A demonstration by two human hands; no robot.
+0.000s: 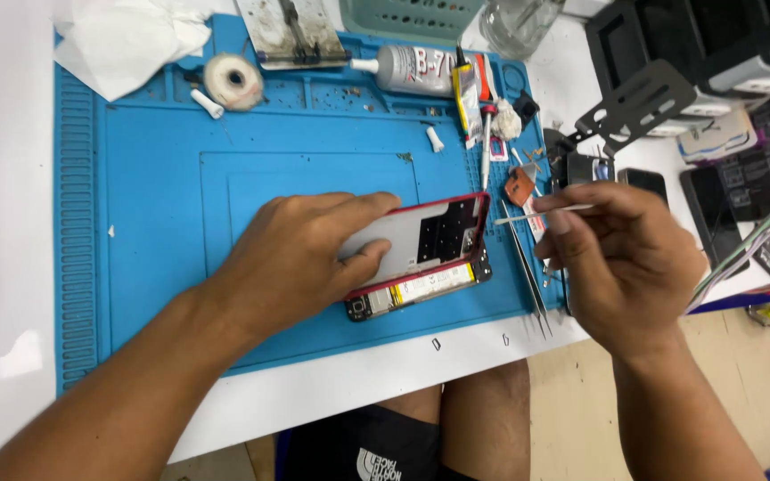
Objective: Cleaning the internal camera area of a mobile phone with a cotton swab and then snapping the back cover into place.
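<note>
Upper left of frame: crumpled white tissue on white bench, next to it a tape roll sitting on top edge of blue silicone work mat. Metal clamp jig top centre, glue tube just right of it, green basket behind.

Centre: left hand lies flat on opened phone, fingers spread narrow, pressing on the grey inner plate, thumb along lower edge. Phone has red frame, sits on mat centre-right, black board section exposed at right end, yellow-labelled strip along bottom edge.

Right of phone: metal tweezers lying on mat edge, tips toward lower frame. Right hand hovers past mat's right edge, thumb + forefinger pinched on thin white stick tool, tip pointing left toward phone's right end; can't tell if touching.

Far right: black brackets, dark phones, cable bundle.
</note>
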